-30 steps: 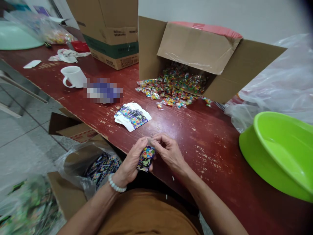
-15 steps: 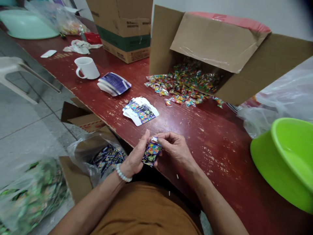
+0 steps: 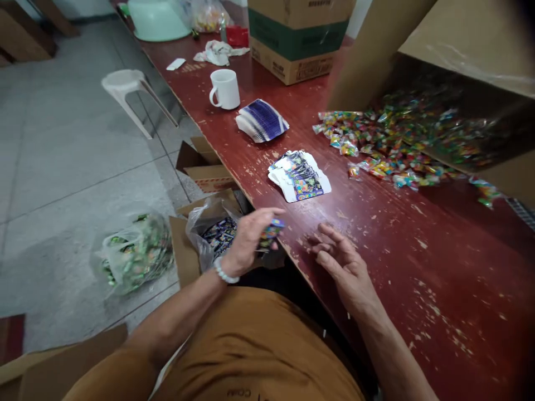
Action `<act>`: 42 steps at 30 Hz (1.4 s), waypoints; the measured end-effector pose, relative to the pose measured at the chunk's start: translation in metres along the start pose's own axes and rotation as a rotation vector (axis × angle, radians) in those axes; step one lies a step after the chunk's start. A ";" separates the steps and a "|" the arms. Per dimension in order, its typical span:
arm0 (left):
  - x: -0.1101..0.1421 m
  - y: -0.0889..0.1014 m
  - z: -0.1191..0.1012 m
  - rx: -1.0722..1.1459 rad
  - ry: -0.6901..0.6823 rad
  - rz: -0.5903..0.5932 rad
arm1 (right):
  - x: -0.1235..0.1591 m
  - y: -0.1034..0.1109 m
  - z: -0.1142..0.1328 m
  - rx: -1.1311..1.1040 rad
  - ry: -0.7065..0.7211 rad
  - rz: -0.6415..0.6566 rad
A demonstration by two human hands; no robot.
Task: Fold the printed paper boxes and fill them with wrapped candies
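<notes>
My left hand, with a pale bead bracelet at the wrist, is closed around a small printed candy box, blurred by motion, near the table's edge. Over the table, my right hand has its fingers apart and holds nothing. Ahead of both hands lies a fanned pile of flat printed cartons. Behind it is a neat stack of purple and white cartons. Below my left hand, a plastic-lined cardboard box holds many filled dark packets.
Wrapped candies spill from a large cardboard box at right. A white mug, a crumpled cloth and a green-banded carton stand farther back. On the floor are a stool and a bag of green packets.
The view has swung left. My right hand has let go of the small candy box and moved apart to the right. My left hand keeps the box, whose top now appears closed.
</notes>
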State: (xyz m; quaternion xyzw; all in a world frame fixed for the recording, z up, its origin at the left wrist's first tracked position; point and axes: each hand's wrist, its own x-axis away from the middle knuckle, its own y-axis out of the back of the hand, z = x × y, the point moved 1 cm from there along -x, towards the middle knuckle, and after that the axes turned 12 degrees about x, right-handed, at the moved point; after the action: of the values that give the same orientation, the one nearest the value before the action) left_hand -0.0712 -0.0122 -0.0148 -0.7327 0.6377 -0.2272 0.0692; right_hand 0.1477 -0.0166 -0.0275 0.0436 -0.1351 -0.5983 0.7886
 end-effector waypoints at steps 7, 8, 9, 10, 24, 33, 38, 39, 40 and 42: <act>-0.026 0.099 -0.038 -0.960 -0.451 -0.437 | -0.020 0.021 -0.001 0.089 -0.049 -0.100; -0.033 0.091 -0.039 -1.034 -0.526 -0.396 | -0.030 0.025 0.000 0.151 -0.047 -0.128; -0.041 0.077 -0.039 -1.096 -0.605 -0.336 | -0.044 0.029 0.003 0.224 -0.038 -0.170; -0.049 0.059 -0.037 -1.157 -0.678 -0.263 | -0.059 0.033 0.006 0.307 -0.022 -0.225; -0.125 -0.017 0.014 -1.573 -0.713 0.077 | -0.143 -0.001 0.011 0.903 -0.005 -0.572; -0.086 -0.033 -0.024 -0.957 -0.677 0.118 | -0.121 0.032 0.033 0.042 0.110 -0.369; -0.045 -0.048 -0.037 -0.185 0.312 0.719 | -0.082 0.036 0.060 -0.100 0.215 -0.038; -0.038 -0.050 -0.035 -0.069 0.461 0.804 | -0.077 0.034 0.063 -0.116 0.216 -0.002; -0.033 -0.052 -0.032 0.028 0.548 0.840 | -0.073 0.032 0.066 -0.127 0.214 0.024; -0.026 -0.055 -0.024 0.162 0.575 0.818 | -0.067 0.029 0.069 -0.151 0.211 0.043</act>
State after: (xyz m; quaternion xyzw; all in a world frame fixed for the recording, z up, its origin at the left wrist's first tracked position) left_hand -0.0342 0.0270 0.0218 -0.3231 0.8462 -0.4226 0.0306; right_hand 0.1397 0.0617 0.0342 0.0440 -0.0071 -0.5820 0.8120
